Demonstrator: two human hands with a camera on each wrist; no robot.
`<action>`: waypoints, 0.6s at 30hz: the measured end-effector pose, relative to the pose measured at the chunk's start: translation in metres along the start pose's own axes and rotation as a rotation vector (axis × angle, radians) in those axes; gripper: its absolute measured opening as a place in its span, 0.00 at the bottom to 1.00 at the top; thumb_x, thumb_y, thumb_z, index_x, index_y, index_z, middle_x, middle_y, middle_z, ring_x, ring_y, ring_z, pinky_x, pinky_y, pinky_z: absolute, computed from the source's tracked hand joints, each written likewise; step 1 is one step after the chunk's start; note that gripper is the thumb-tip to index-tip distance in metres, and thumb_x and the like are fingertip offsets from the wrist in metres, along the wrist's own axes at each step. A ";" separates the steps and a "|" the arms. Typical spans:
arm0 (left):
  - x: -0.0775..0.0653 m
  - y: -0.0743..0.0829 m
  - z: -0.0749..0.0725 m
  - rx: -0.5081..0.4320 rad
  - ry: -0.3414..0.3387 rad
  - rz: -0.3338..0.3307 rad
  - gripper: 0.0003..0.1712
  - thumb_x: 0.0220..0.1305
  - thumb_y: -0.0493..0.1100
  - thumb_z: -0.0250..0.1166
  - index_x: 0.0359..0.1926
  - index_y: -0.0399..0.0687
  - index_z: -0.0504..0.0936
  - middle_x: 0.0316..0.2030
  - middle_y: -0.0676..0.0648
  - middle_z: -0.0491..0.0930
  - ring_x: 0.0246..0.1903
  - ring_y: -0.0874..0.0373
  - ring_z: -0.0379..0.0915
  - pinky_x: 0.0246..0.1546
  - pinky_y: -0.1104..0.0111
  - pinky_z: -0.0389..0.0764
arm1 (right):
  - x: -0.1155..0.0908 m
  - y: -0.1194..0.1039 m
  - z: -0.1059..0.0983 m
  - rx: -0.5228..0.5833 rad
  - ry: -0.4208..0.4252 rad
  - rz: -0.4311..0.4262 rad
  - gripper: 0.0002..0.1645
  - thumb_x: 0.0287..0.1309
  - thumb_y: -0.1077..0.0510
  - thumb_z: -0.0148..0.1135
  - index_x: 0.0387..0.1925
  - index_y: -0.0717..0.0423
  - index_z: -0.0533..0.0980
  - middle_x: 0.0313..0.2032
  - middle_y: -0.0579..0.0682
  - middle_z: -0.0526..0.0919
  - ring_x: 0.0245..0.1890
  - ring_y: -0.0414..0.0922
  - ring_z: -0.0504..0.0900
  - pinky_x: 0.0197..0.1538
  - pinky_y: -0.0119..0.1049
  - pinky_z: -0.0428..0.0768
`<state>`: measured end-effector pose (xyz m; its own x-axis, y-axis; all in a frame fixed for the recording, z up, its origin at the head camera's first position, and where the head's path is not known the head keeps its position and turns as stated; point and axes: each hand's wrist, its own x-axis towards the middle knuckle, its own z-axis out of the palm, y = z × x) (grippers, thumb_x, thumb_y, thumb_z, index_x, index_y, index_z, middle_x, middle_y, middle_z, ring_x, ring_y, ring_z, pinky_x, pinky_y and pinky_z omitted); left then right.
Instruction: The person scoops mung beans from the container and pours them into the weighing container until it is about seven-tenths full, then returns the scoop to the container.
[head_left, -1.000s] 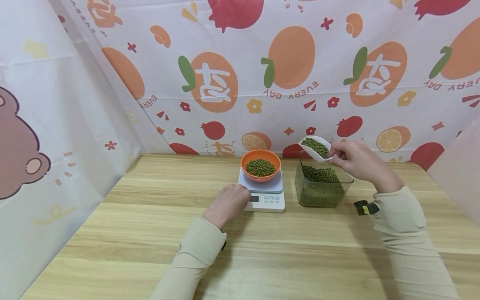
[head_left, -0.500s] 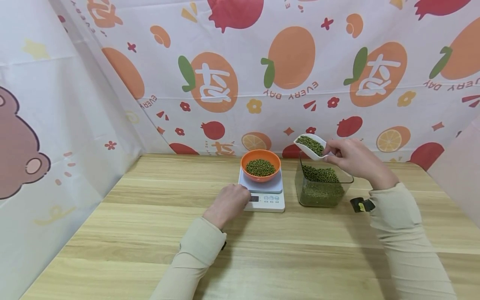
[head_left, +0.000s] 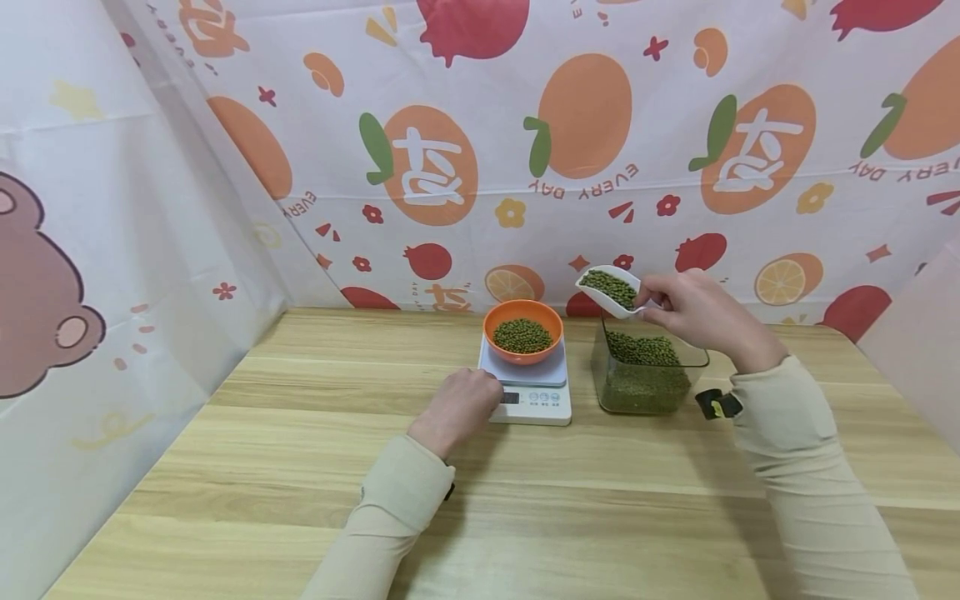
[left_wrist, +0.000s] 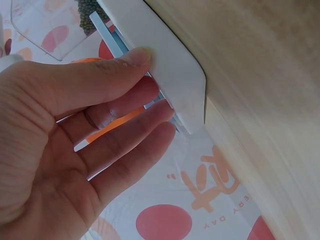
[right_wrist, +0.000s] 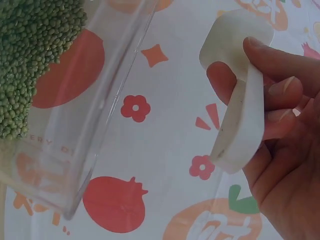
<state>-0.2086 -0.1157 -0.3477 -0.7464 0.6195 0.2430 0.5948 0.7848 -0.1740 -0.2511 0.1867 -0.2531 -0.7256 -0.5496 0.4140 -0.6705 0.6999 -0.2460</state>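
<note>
The right hand (head_left: 705,318) pinched a white plastic scoop (right_wrist: 244,115) near the clear rectangular box (head_left: 637,400); the left hand (head_left: 459,406), fingers parted, touched the flat white scale (head_left: 528,413). The round orange bowl (head_left: 525,358) already held green beans (head_left: 521,336), the scoopful (head_left: 611,288) seemingly unpoured

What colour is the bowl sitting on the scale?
The bowl is bright orange; the head view shows it best.

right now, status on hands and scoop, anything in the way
Right hand holding scoop, loaded with green beans. Left hand touching scale. Orange bowl on scale; nothing visible between scoop and bowl.
</note>
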 end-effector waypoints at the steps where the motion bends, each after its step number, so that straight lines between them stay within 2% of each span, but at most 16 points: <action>1: 0.000 0.000 0.000 0.000 0.000 0.001 0.08 0.44 0.27 0.63 0.19 0.44 0.78 0.15 0.49 0.74 0.14 0.58 0.64 0.15 0.65 0.73 | 0.001 -0.001 0.000 0.001 -0.006 -0.002 0.07 0.47 0.66 0.62 0.24 0.52 0.74 0.19 0.44 0.75 0.20 0.40 0.69 0.24 0.38 0.70; 8: 0.000 -0.001 -0.002 -0.016 0.026 0.017 0.09 0.44 0.27 0.62 0.17 0.43 0.77 0.13 0.50 0.72 0.13 0.59 0.61 0.15 0.65 0.72 | 0.011 -0.006 0.000 0.002 -0.026 -0.030 0.08 0.47 0.67 0.61 0.24 0.52 0.74 0.20 0.45 0.76 0.20 0.39 0.69 0.24 0.39 0.71; 18: 0.000 -0.002 -0.003 -0.033 -0.004 0.011 0.05 0.49 0.31 0.63 0.20 0.42 0.79 0.17 0.47 0.76 0.14 0.59 0.61 0.16 0.66 0.73 | 0.020 -0.011 0.002 -0.011 -0.069 -0.031 0.07 0.47 0.66 0.61 0.24 0.51 0.75 0.20 0.45 0.77 0.19 0.40 0.68 0.23 0.38 0.69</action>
<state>-0.2085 -0.1171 -0.3449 -0.7410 0.6280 0.2377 0.6121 0.7773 -0.1454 -0.2585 0.1669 -0.2443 -0.7141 -0.6008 0.3595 -0.6911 0.6870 -0.2247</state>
